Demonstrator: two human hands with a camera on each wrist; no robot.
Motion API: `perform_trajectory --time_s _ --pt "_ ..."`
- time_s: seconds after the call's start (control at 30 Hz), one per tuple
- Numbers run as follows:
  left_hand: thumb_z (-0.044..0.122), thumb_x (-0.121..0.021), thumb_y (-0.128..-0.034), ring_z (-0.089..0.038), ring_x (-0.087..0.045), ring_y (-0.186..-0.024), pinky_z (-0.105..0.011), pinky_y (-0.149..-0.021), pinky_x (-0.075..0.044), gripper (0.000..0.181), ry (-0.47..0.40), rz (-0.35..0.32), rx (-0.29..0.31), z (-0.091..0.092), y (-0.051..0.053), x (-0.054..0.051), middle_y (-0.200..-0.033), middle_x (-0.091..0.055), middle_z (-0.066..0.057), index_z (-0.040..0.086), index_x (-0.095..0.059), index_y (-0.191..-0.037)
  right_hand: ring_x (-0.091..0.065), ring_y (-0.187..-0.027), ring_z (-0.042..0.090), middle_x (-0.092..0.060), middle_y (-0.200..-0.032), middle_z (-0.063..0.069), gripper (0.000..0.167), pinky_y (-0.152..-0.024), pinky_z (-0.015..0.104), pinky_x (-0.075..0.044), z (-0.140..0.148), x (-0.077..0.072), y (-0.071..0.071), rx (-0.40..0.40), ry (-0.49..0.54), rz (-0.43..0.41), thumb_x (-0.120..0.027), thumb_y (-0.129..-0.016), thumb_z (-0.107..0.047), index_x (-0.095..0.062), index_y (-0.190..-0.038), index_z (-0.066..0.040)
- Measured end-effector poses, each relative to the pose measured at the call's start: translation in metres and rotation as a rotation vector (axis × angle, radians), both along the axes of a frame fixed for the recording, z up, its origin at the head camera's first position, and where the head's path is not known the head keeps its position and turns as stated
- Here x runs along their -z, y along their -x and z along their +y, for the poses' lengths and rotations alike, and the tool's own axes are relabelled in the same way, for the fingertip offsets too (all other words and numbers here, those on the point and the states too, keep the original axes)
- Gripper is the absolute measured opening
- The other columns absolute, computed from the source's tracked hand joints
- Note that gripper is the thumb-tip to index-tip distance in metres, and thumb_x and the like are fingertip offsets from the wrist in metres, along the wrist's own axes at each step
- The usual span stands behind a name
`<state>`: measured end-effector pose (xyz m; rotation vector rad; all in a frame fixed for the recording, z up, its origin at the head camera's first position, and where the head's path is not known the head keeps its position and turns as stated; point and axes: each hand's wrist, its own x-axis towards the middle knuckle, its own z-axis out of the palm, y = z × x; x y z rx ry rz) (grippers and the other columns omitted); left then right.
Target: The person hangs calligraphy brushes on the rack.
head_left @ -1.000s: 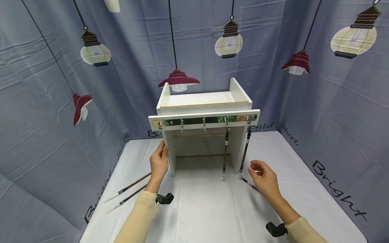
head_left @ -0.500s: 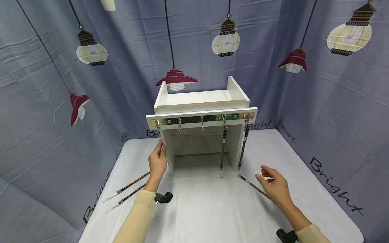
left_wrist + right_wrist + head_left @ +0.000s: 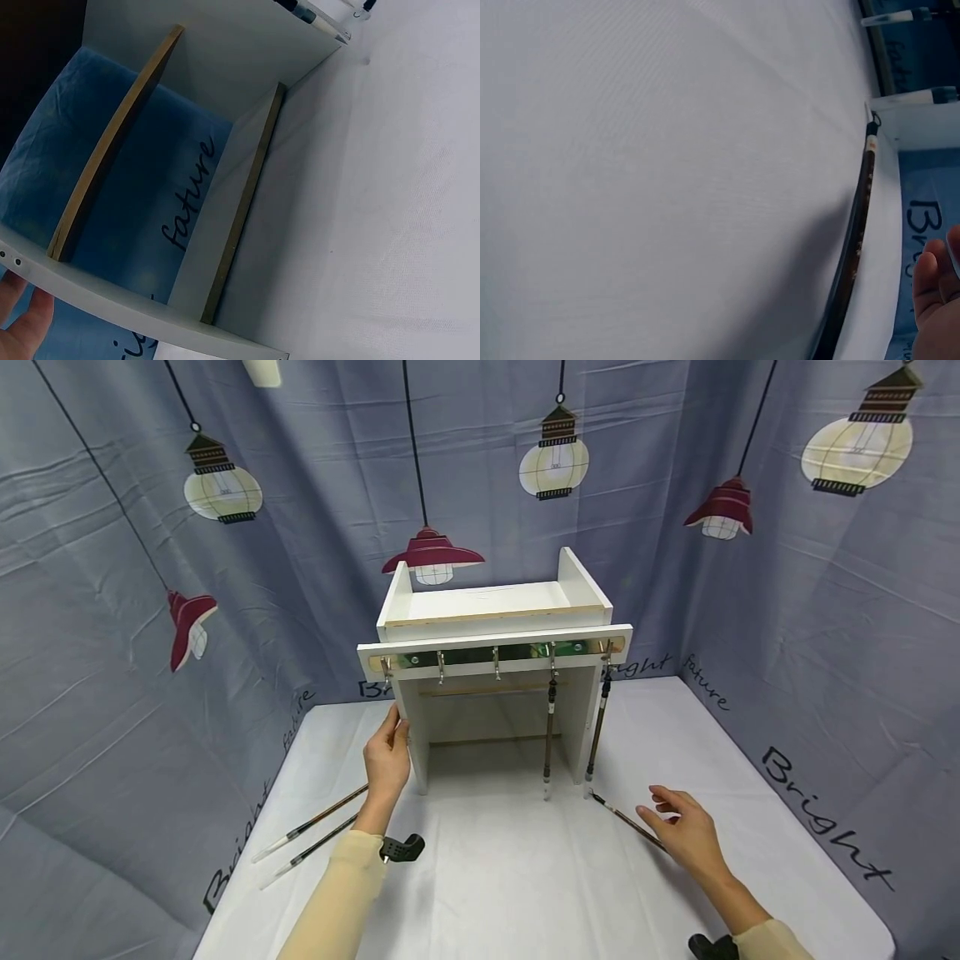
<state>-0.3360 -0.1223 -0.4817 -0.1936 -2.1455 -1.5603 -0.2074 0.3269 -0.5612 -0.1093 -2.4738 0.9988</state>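
Observation:
A white wooden rack (image 3: 495, 635) stands on the table with a row of metal hooks along its front bar. My left hand (image 3: 386, 764) holds its left side panel (image 3: 150, 315) near the front edge. From the right-hand hooks hang two calligraphy brushes, one brush (image 3: 550, 727) inside the right panel and another brush (image 3: 598, 727) at the far right, clear caps downward. A loose brush (image 3: 626, 821) lies below them, its loop end toward the rack; its other end is hidden. My right hand (image 3: 690, 835) hovers beside it, fingers loosely bent, holding nothing.
Two capped brushes lie left of the rack, a brown brush (image 3: 322, 814) and a darker brush (image 3: 307, 853). The left forearm partly covers them. A white cloth covers the table (image 3: 510, 877). A blue-grey curtain (image 3: 315, 527) with lamp prints surrounds it.
My right hand has drawn back from the rack, rightward and toward me, showing more of the loose brush. The left hand stays at the rack's side.

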Motion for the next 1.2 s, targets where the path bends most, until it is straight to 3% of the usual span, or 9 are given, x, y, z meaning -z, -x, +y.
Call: perform_trajectory --time_s 0.23,0.5,0.77,1.2 --pt "0.030 -0.053 -0.1090 -0.034 -0.059 -0.134 -0.047 -0.108 -0.053 0.053 -0.005 -0.014 0.013 -0.001 -0.001 0.000 -0.158 -0.047 -0.013 0.008 -0.043 -0.156 -0.068 -0.096 0.034 -0.071 -0.114 0.016 0.046 -0.074 0.015 -0.054 0.005 0.013 -0.001 -0.009 -0.007 -0.028 -0.083 -0.089 -0.020 -0.069 -0.128 0.002" --pt "0.026 -0.054 -0.1086 -0.034 -0.060 -0.133 -0.047 -0.107 -0.053 0.052 -0.008 -0.020 0.005 0.000 -0.001 0.000 -0.157 -0.048 -0.013 0.005 -0.045 -0.155 -0.069 -0.093 0.033 -0.071 -0.109 0.018 0.046 -0.075 0.033 -0.059 0.003 0.024 0.000 -0.009 -0.047 -0.083 -0.084 -0.087 -0.017 -0.069 -0.125 0.004" --pt "0.027 -0.055 -0.1084 -0.034 -0.059 -0.133 -0.047 -0.107 -0.053 0.051 -0.011 -0.015 0.007 0.000 -0.001 -0.001 -0.157 -0.048 -0.014 0.008 -0.046 -0.155 -0.066 -0.092 0.028 -0.072 -0.107 0.016 0.042 -0.075 0.033 -0.056 0.001 0.034 0.004 0.010 -0.090 -0.139 -0.084 -0.086 -0.014 -0.071 -0.122 0.003" --pt "0.030 -0.055 -0.1084 -0.035 -0.061 -0.131 -0.049 -0.105 -0.054 0.053 -0.015 -0.003 0.002 0.000 0.000 0.001 -0.156 -0.050 -0.014 0.006 -0.046 -0.155 -0.066 -0.093 0.029 -0.071 -0.106 0.015 0.038 -0.079 0.045 -0.056 -0.004 0.037 0.007 0.004 -0.131 -0.275 -0.079 -0.090 -0.018 -0.071 -0.122 0.003"
